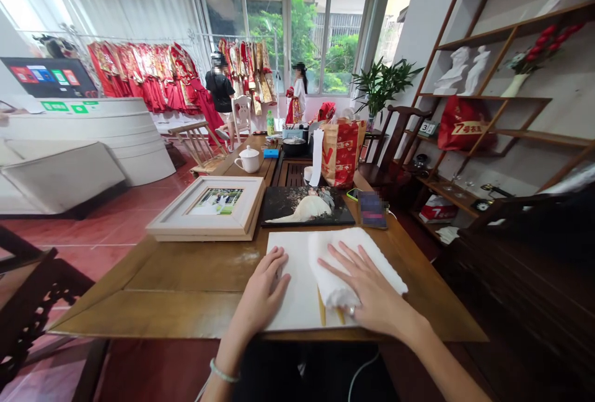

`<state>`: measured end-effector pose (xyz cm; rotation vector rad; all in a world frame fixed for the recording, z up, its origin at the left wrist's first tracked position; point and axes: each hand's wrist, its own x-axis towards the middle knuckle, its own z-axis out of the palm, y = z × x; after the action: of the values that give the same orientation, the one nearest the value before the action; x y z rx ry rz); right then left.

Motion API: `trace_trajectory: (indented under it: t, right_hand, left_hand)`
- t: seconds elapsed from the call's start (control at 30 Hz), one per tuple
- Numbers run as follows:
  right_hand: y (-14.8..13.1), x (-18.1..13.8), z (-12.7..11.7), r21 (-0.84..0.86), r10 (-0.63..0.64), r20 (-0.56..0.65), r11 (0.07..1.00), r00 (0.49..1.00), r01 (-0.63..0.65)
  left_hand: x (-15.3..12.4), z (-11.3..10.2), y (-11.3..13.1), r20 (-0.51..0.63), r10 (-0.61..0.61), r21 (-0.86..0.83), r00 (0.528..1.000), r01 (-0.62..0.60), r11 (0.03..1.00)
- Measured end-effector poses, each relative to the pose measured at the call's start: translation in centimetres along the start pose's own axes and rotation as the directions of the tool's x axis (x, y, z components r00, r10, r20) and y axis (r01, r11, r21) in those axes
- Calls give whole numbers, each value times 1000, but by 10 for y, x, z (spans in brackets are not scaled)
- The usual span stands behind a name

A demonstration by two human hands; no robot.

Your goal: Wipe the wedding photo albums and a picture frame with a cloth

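A flat white panel point(292, 293) lies on the wooden table close to my body. My left hand point(266, 290) rests on its left part, fingers stretched out and holding nothing. On the panel's right half is a folded white cloth point(379, 256), reaching past the panel's right edge. My right hand point(365, 281) lies over the cloth with its fingers spread. Two yellowish strips point(321, 308) show on the panel below the cloth; the cloth hides their upper ends. Just beyond the panel is a dark wedding photo panel point(307, 205).
White-framed wedding pictures point(204, 210) are stacked at left on the table point(176, 293). A phone point(373, 210) lies at right. Farther back stand a paper bag point(344, 154), a white teapot point(250, 159) and a black pot point(294, 145). Two people stand near the garment racks.
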<state>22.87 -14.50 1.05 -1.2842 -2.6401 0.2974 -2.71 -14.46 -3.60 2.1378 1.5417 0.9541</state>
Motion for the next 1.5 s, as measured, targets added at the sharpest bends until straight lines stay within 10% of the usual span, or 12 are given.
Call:
trace_trajectory:
  t: [0.27,0.73,1.1,1.5]
  right_hand:
    - [-24,-63,3,76,-55,111,996,992,46]
    - [17,53,-6,9,118,54,993,992,-119]
    - [-41,-47,10,290,-237,188,941,953,177]
    - [23,39,-5,179,125,4,976,992,-124]
  left_hand:
    - [0,2,-3,-8,25,-22,1000,-25,999]
    - [0,0,-4,3,12,-33,1000,-12,999]
    - [2,3,-6,2,0,-36,1000,0,999]
    - [0,0,-5,22,10,-30,1000,-9,1000]
